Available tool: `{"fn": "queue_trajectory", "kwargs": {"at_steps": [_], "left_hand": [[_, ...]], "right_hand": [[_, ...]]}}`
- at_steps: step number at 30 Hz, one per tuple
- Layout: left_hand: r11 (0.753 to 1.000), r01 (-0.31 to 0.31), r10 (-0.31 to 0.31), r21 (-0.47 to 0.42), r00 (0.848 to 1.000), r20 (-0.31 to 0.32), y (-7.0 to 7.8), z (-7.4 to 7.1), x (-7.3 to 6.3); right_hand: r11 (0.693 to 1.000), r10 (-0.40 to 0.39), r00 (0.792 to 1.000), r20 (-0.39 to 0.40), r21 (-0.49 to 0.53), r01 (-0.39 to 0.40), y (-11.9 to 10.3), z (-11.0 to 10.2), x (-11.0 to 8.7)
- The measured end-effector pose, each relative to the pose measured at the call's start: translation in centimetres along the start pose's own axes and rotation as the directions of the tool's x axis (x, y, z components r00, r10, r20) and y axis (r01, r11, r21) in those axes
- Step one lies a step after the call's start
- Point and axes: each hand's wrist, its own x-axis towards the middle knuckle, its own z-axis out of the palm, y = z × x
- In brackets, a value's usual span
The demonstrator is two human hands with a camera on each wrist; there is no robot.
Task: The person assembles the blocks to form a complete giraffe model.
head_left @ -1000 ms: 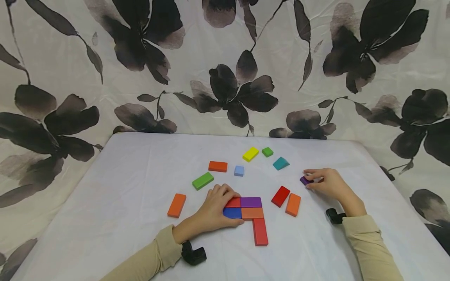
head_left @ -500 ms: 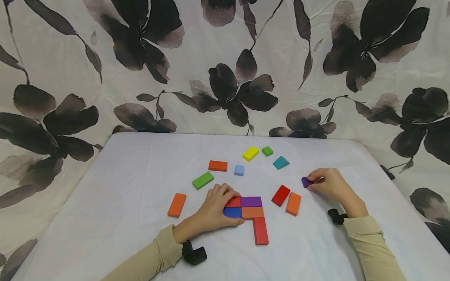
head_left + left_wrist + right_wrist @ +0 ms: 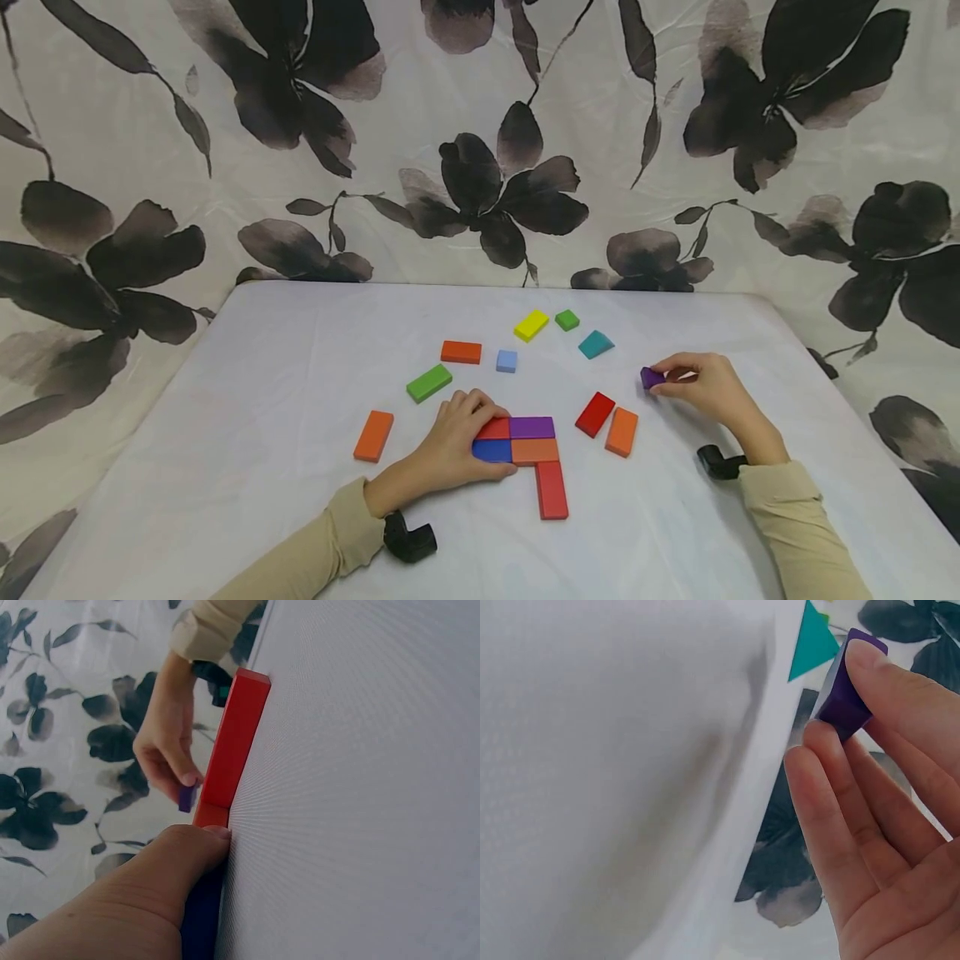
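Observation:
In the head view, my left hand (image 3: 453, 442) spans the left end of a flat group of wooden blocks, thumb along the near edge and fingers at the far edge. The group has a red block (image 3: 493, 428), a blue block (image 3: 491, 451), a purple oblong block (image 3: 532, 427) and an orange block (image 3: 535, 451). A long red block (image 3: 552, 490) juts from it toward me. Over to the right, my right hand (image 3: 708, 385) pinches a small purple block (image 3: 651, 378) between thumb and fingertips. In the right wrist view this purple block (image 3: 847, 694) is tilted, above the tabletop.
Left of the group lie an orange block (image 3: 373, 436) and a green block (image 3: 429, 383). Behind it are an orange-red block (image 3: 461, 352), a light blue cube (image 3: 506, 361), a yellow block (image 3: 531, 326), a small green block (image 3: 567, 320) and a teal triangular block (image 3: 596, 344). Red (image 3: 595, 414) and orange (image 3: 621, 432) blocks lie rightward.
My right hand has raised the small purple block slightly and turned it in its fingertips. The left hand has stayed on the block group. The whole head view has shifted a little.

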Motion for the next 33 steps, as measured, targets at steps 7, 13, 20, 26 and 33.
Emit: {"fn": "queue_trajectory", "kwargs": {"at_steps": [7,13,20,26,33], "left_hand": [[1.0,-0.01,0.01,-0.008,1.0,0.001,0.0,-0.2,0.1],[1.0,-0.009,0.009,-0.008,1.0,0.003,0.0,-0.2,0.1],[1.0,0.004,-0.003,-0.01,1.0,0.007,0.0,-0.2,-0.1],[1.0,0.005,-0.005,-0.005,1.0,0.0,0.0,-0.2,-0.1],[1.0,0.001,-0.001,-0.005,1.0,0.001,0.0,-0.1,0.0]], "right_hand": [[1.0,-0.013,1.0,-0.004,0.014,0.013,-0.4,0.1,-0.1],[0.999,-0.032,0.999,-0.012,0.018,0.032,-0.7,0.1,-0.1],[0.999,-0.031,1.0,0.005,0.016,0.031,-1.2,0.1,-0.2],[0.997,-0.071,0.997,-0.008,0.041,0.071,-2.7,-0.2,-0.4],[0.985,-0.165,0.986,-0.014,0.052,0.165,-5.7,-0.4,-1.2]]}}
